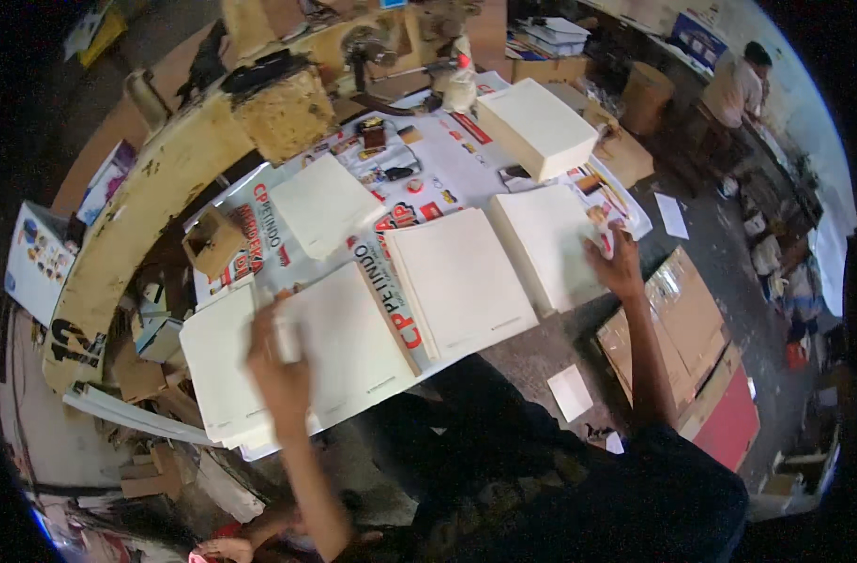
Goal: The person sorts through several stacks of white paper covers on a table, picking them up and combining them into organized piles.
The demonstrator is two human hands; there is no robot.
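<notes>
Several stacks of cream-white paper sheets lie in a row along the near side of the table. My left hand [280, 368], smeared by motion, is over the boundary between the leftmost stack [224, 352] and the stack beside it [348, 328]; its fingers do not show clearly. My right hand [619, 266] is at the right edge of the rightmost stack [552, 249], with thumb and forefinger apart. Between these lies another stack [461, 281]. Farther back are a flatter pile of sheets [325, 202] and a tall block of paper [539, 124].
A printed poster sheet [428, 155] covers the table. Behind it stands a worn yellowish machine frame [156, 206]. Flattened cardboard [667, 319] leans at the right, and a loose sheet [570, 392] lies on the floor. A person [731, 89] is at the far right.
</notes>
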